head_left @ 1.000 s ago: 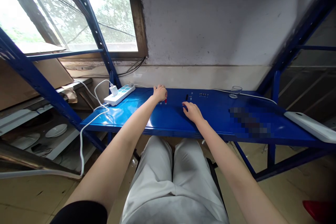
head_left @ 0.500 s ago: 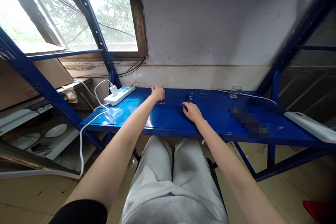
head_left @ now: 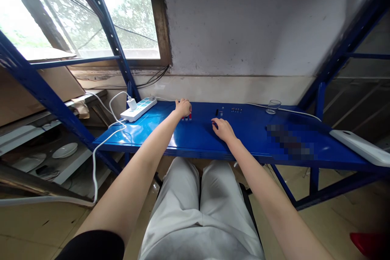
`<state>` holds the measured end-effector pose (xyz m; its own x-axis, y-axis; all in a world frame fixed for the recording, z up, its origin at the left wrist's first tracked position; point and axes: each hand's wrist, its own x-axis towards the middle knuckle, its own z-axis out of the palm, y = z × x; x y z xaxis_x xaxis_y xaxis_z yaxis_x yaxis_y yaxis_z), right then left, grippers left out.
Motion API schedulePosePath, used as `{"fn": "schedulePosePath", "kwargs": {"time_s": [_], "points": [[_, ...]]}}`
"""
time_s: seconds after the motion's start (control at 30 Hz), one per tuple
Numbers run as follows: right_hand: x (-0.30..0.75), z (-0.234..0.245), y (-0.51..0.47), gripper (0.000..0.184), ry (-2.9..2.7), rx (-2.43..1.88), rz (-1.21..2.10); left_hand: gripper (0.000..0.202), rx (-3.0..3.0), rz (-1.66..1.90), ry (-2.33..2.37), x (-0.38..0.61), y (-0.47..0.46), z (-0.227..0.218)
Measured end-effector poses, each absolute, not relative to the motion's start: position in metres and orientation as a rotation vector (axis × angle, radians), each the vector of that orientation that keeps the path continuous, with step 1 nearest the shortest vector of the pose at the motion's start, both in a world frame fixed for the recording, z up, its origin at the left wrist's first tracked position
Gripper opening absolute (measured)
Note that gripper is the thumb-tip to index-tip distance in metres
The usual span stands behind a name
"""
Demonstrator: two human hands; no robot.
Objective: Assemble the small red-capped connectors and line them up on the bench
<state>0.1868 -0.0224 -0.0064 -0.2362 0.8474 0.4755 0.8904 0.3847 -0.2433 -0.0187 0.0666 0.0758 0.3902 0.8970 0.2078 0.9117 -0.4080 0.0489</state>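
By the left hand (head_left: 183,108), a red piece (head_left: 190,116) has been shifted leftward, seemingly tightening its row (head_left: 187,119); grip cannot be told.

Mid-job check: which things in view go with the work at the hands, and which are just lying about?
Likely in the job:
small red pieces at the left hand
small black piece beyond the right hand
row of tiny parts

Apparently just lying about:
white power strip
drinking glass
white object at far right
white dish at left
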Motion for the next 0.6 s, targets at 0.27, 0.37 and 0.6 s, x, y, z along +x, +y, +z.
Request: {"fn": "schedulePosePath", "kwargs": {"time_s": [0.27,0.37,0.6], "points": [[0.187,-0.006,-0.023,0.029,-2.104,-1.498,-0.114,0.014,-2.546,-0.274,-1.654,-0.018,0.069,0.076],[0.187,-0.005,-0.024,0.029,-2.104,-1.498,-0.116,0.023,-2.56,-0.273,-1.647,-0.019,0.069,0.074],[0.185,-0.002,-0.028,0.028,-2.087,-1.511,-0.142,0.03,-2.568,-0.789,-1.221,-0.01,0.052,0.067]]}}
